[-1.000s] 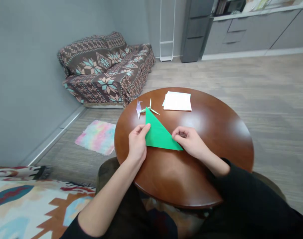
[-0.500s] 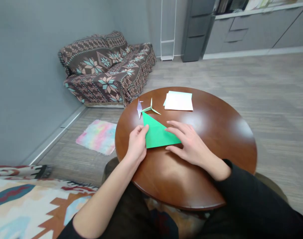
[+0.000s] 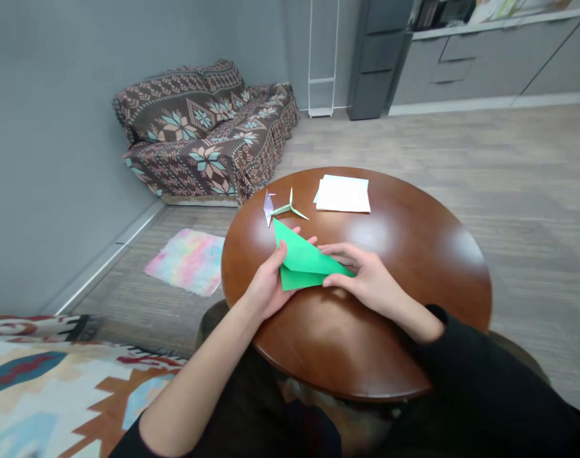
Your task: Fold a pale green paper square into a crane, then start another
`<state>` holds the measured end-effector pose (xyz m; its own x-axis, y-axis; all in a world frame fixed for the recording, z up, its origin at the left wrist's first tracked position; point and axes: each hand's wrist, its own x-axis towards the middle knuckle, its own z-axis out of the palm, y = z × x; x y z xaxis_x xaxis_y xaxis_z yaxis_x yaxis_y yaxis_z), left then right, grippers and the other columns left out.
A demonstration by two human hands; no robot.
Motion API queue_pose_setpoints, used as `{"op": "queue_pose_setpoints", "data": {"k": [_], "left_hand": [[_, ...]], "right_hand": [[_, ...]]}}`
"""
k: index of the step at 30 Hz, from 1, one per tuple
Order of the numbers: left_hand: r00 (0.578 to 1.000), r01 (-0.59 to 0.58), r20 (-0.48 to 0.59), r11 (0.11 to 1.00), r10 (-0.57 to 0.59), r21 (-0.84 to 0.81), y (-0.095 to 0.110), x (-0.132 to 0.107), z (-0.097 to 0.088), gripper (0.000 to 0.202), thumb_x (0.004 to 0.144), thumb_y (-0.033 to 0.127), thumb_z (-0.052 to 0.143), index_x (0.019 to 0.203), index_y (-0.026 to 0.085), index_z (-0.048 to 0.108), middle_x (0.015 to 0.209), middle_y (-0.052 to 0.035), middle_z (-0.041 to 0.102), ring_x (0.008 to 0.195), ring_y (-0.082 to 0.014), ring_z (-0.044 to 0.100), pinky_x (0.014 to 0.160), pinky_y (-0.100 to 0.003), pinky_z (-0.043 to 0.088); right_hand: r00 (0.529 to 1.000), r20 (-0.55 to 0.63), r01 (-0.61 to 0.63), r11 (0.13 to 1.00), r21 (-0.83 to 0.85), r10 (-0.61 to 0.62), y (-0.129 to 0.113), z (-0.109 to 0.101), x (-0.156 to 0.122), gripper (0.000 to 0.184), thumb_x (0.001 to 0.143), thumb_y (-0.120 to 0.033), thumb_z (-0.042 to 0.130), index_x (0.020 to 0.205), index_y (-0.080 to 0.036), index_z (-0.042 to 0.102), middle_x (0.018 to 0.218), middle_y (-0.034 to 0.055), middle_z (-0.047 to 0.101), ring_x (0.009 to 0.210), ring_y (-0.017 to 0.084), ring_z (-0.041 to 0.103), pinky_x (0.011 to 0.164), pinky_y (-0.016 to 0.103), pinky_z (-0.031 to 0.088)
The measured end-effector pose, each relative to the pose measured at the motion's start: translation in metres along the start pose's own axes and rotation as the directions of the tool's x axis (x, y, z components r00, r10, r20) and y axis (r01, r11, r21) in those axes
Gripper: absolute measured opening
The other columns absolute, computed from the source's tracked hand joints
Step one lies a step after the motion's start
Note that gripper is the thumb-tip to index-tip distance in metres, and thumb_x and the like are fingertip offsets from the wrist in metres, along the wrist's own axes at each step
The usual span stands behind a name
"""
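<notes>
A green sheet of origami paper [image 3: 299, 254], folded into a triangle, is held above the table between both hands. Its near edge gapes, so two layers show. My left hand [image 3: 268, 280] supports it from below, thumb on top at the left side and fingertips poking out beyond the far edge. At the right corner my right hand [image 3: 366, 273] pinches the paper between thumb and fingers. Just past the paper's far tip lie a purple folded paper piece [image 3: 268, 207] and a pale green three-pointed folded paper piece [image 3: 290, 207].
The round brown wooden table [image 3: 414, 254] carries a small stack of white and pale blue paper sheets [image 3: 343, 194] at its far side. Beyond are a sofa with a patterned cover [image 3: 208, 137], a pastel fluffy mat [image 3: 187, 262] and grey cabinets [image 3: 485, 63].
The flat green triangle has been lifted and its layers now part at the near edge. My left fingers have slid underneath; my right hand has closed on the right corner.
</notes>
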<state>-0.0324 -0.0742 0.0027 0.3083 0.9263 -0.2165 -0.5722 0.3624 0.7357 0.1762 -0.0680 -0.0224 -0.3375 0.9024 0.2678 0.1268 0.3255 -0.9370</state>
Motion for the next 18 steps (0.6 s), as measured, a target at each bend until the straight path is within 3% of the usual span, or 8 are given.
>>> {"op": "queue_pose_setpoints", "data": {"k": [3,6,8,11,14,18], "left_hand": [[0.999,0.000,0.045,1.000,0.000,0.000,-0.003,-0.001,-0.005,0.066,0.092,0.052,0.067,0.150,0.027,0.045,0.149,-0.0131,0.058,0.136,-0.0345,0.056,0.115,-0.058,0.043],[0.996,0.004,0.094,1.000,-0.003,-0.012,-0.005,0.001,-0.011,0.072,0.087,0.056,0.071,0.148,0.026,0.049,0.150,-0.0142,0.057,0.139,-0.0382,0.053,0.114,-0.062,0.042],[0.995,0.004,0.103,1.000,-0.003,-0.003,-0.007,0.002,-0.013,0.068,0.085,0.054,0.075,0.141,0.021,0.056,0.146,-0.0155,0.060,0.137,-0.0390,0.055,0.116,-0.060,0.041],[0.997,0.027,0.069,0.998,-0.031,0.051,-0.010,0.005,-0.014,0.050,0.086,0.036,0.078,0.129,0.014,0.066,0.137,-0.0176,0.067,0.129,-0.0371,0.062,0.116,-0.054,0.044],[0.998,0.053,0.013,0.993,-0.055,0.109,-0.011,0.006,-0.013,0.037,0.084,0.023,0.078,0.119,0.012,0.071,0.125,-0.0179,0.073,0.120,-0.0352,0.069,0.111,-0.051,0.049],[0.999,0.046,-0.008,0.990,-0.046,0.131,-0.011,0.006,-0.013,0.033,0.080,0.022,0.081,0.111,0.011,0.074,0.116,-0.0182,0.077,0.113,-0.0351,0.072,0.106,-0.049,0.054]], "right_hand": [[0.999,0.026,-0.041,0.998,0.050,0.040,-0.002,0.001,-0.001,0.043,0.080,-0.033,0.083,0.119,-0.025,0.067,0.122,0.0055,0.075,0.111,0.027,0.073,0.098,0.042,0.059],[0.999,0.011,-0.047,0.998,-0.033,0.048,-0.004,0.002,-0.002,0.025,0.089,-0.033,0.072,0.112,-0.023,0.069,0.112,0.0049,0.077,0.099,0.025,0.075,0.088,0.038,0.060],[0.998,-0.033,-0.056,0.989,-0.138,0.052,-0.004,0.001,-0.002,0.017,0.094,-0.033,0.065,0.104,-0.021,0.070,0.096,0.0037,0.077,0.084,0.023,0.073,0.076,0.034,0.058],[0.992,-0.114,-0.082,0.978,-0.191,0.061,0.000,-0.001,0.000,0.022,0.096,-0.037,0.060,0.102,-0.019,0.071,0.089,0.0039,0.075,0.077,0.022,0.068,0.068,0.033,0.053],[0.979,-0.156,-0.134,0.991,-0.022,0.129,0.005,-0.003,0.002,0.028,0.095,-0.043,0.062,0.107,-0.019,0.070,0.100,0.0056,0.076,0.087,0.025,0.069,0.074,0.035,0.055],[0.941,-0.150,-0.264,0.935,0.236,0.304,0.006,-0.004,0.005,0.035,0.087,-0.051,0.071,0.104,-0.021,0.070,0.102,0.0062,0.079,0.091,0.029,0.073,0.079,0.040,0.059]]}}
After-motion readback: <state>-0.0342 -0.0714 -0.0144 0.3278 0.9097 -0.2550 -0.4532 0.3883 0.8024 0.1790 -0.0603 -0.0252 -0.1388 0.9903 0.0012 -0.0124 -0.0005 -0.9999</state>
